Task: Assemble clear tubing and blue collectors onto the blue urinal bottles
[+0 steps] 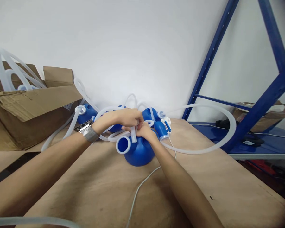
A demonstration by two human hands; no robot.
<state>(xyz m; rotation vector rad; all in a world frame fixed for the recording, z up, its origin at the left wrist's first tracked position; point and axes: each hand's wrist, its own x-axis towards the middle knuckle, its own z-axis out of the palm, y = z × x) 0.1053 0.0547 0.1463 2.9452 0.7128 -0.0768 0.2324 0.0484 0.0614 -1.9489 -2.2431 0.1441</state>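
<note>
In the middle of the table lies a blue plastic bottle [139, 155], its wide mouth with a white rim [123, 145] turned toward me at the left. Above it my left hand [130, 117], with a metal-band watch on the wrist, is closed around a translucent soft tube [133, 135]. The tube's short end points down beside the bottle's mouth. My right hand [146, 130] lies over the top of the bottle, its fingers pinched on the same tube against the left fingers. Both hands partly hide where tube and bottle meet.
More blue bottles [86, 113] with coiled tubes stand along the wall. A long tube loop [230, 126] arches at the right. An open cardboard box [38, 117] with tubes is at the left, near a dark flat device [11, 167]. A thin white cable [139, 186] crosses the table. Blue shelving [211, 50] stands right.
</note>
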